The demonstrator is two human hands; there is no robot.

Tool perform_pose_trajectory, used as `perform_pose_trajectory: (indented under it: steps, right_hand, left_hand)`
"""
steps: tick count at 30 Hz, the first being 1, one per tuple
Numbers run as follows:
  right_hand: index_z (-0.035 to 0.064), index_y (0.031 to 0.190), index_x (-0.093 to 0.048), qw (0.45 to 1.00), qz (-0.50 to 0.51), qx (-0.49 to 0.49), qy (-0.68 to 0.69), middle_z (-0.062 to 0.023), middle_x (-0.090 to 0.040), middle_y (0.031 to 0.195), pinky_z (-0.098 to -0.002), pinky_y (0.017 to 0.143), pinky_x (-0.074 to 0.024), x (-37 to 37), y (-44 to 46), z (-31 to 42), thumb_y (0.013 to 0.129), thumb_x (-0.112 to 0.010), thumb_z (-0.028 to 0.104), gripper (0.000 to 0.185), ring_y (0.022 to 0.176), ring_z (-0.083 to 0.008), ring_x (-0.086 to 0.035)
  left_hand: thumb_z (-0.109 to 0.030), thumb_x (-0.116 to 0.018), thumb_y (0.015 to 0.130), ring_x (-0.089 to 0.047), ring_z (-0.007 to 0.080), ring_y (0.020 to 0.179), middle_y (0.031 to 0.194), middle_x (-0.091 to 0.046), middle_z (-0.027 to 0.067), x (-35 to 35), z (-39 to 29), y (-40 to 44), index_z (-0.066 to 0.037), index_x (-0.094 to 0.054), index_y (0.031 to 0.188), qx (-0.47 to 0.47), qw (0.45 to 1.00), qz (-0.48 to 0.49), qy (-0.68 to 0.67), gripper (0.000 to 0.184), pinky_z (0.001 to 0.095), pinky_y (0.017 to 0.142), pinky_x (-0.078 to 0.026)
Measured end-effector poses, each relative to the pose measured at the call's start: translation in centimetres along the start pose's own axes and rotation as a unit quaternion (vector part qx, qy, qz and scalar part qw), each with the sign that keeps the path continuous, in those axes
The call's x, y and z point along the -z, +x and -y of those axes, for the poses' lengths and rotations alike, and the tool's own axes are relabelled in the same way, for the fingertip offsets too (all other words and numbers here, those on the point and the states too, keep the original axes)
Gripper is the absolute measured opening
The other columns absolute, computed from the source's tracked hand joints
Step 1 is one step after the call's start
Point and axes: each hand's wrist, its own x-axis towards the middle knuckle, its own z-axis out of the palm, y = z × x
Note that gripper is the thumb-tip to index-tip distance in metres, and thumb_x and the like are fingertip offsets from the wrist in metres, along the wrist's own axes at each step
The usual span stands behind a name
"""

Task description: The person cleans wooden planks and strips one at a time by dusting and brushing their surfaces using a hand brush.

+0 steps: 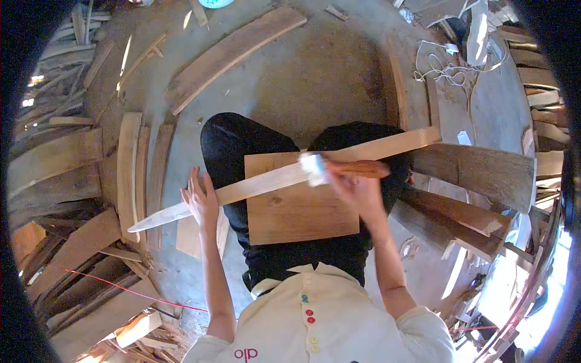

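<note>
A long, pale wooden strip [266, 183] with a tapered left end lies slantwise across a square wooden board [302, 221] on my lap. My left hand [201, 196] rests over the strip near its tapered end, fingers stretched out and spread. In my right hand [362, 196] is a brush [357, 168] with a reddish-brown wooden handle, gripped from below. Its white head is at the middle of the strip and blurred by motion. I cannot tell whether the bristles touch the wood.
A curved plank [236, 54] lies on the floor ahead. Narrow boards [129, 175] lie to the left, wide planks [472, 172] to the right. A white cable [451, 69] is coiled at upper right. Stacked wood [57, 157] lines the left side, and a red string [133, 292] crosses the floor.
</note>
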Motion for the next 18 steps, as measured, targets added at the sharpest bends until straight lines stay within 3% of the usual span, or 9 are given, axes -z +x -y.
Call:
perform_pose_trajectory:
  steps: [1,3,4,7,9,13,16,17,18]
  right_hand:
    - [0.0035,0.088,-0.07,0.993,-0.034,0.042,-0.101,-0.0099,-0.068,0.08,-0.0294,0.057,-0.0498,2.2,0.3,0.4,0.078,-0.069,0.011,0.013,0.065,-0.0177,-0.064]
    - [0.0021,0.09,-0.069,0.988,-0.069,-0.061,-0.127,-0.0085,-0.067,0.078,-0.0293,0.059,-0.0492,5.4,0.5,0.1,0.081,-0.069,0.013,0.014,0.066,-0.0172,-0.062]
    - [0.0017,0.091,-0.069,0.973,-0.125,0.027,-0.19,-0.0079,-0.067,0.077,-0.0307,0.06,-0.0487,6.9,0.9,0.1,0.081,-0.069,0.014,0.016,0.065,-0.0177,-0.061]
    - [0.001,0.082,-0.065,0.913,-0.186,-0.015,-0.363,-0.0173,-0.065,0.078,-0.037,0.063,-0.0504,10.9,1.6,-1.8,0.08,-0.066,0.014,0.013,0.071,-0.0325,-0.064]
    - [0.0012,0.081,-0.064,0.897,-0.247,-0.05,-0.364,-0.0172,-0.066,0.079,-0.0396,0.064,-0.0505,11.5,2.3,-3.1,0.081,-0.064,0.015,0.014,0.072,-0.0334,-0.064]
    - [0.0023,0.079,-0.065,0.913,-0.158,-0.039,-0.375,-0.0175,-0.065,0.078,-0.0394,0.064,-0.0501,7.9,2.2,-3.1,0.08,-0.066,0.017,0.015,0.073,-0.0315,-0.065]
    - [0.0034,0.088,-0.063,0.948,-0.021,0.049,-0.315,-0.0137,-0.066,0.086,-0.0421,0.071,-0.0492,1.1,1.5,-1.2,0.077,-0.064,0.01,0.013,0.074,-0.0332,-0.062]
    - [0.0042,0.085,-0.061,0.945,-0.009,0.151,-0.29,-0.0126,-0.066,0.087,-0.0424,0.071,-0.0491,-1.2,1.2,-1.1,0.075,-0.063,0.007,0.011,0.073,-0.0319,-0.062]
    - [0.0046,0.085,-0.061,0.959,0.061,0.138,-0.241,-0.0122,-0.066,0.088,-0.0428,0.07,-0.0489,-3.6,0.7,-0.4,0.073,-0.062,0.006,0.012,0.071,-0.032,-0.062]
  left_hand:
    - [-0.029,-0.045,0.095,-0.044,0.0273,0.125,0.131,-0.051,0.0109,0.1,-0.1,0.0,-0.008,-0.049,0.126,-0.002,1.0,-0.004,0.002,0.038,0.0488,0.11,-0.017]
    - [-0.029,-0.046,0.094,-0.045,0.0268,0.124,0.13,-0.052,0.0099,0.4,-0.4,0.0,-0.008,-0.051,0.124,-0.008,1.0,-0.009,0.007,0.037,0.0484,0.109,-0.018]
    - [-0.029,-0.046,0.094,-0.046,0.0263,0.123,0.13,-0.052,0.0094,0.5,-0.5,0.1,-0.008,-0.052,0.123,-0.013,1.0,-0.015,0.008,0.036,0.0481,0.109,-0.019]
    - [-0.028,-0.048,0.093,-0.049,0.0248,0.12,0.127,-0.054,0.0078,0.9,-0.6,0.1,-0.009,-0.055,0.119,-0.032,0.999,-0.034,0.013,0.033,0.0467,0.107,-0.022]
    - [-0.028,-0.049,0.093,-0.051,0.0239,0.117,0.124,-0.057,0.0069,1.3,-0.9,0.2,-0.01,-0.057,0.116,-0.052,0.997,-0.049,0.015,0.031,0.0453,0.104,-0.026]
    - [-0.026,-0.051,0.092,-0.059,0.022,0.099,0.113,-0.062,0.0053,1.4,-1.4,0.4,-0.011,-0.059,0.112,-0.035,0.998,-0.045,0.001,0.027,0.0416,0.094,-0.035]
    - [-0.027,-0.051,0.092,-0.062,0.0213,0.085,0.103,-0.065,0.0048,1.8,-1.8,0.4,-0.01,-0.062,0.106,-0.022,0.999,-0.033,0.006,0.024,0.0386,0.086,-0.038]
    - [-0.027,-0.052,0.091,-0.063,0.021,0.081,0.099,-0.066,0.005,1.9,-2.0,0.6,-0.01,-0.062,0.105,-0.025,0.999,-0.035,0.01,0.024,0.0378,0.085,-0.038]
    - [-0.027,-0.052,0.091,-0.063,0.0208,0.077,0.096,-0.067,0.0052,2.0,-2.1,0.6,-0.01,-0.063,0.103,-0.026,0.999,-0.036,0.014,0.023,0.0369,0.083,-0.039]
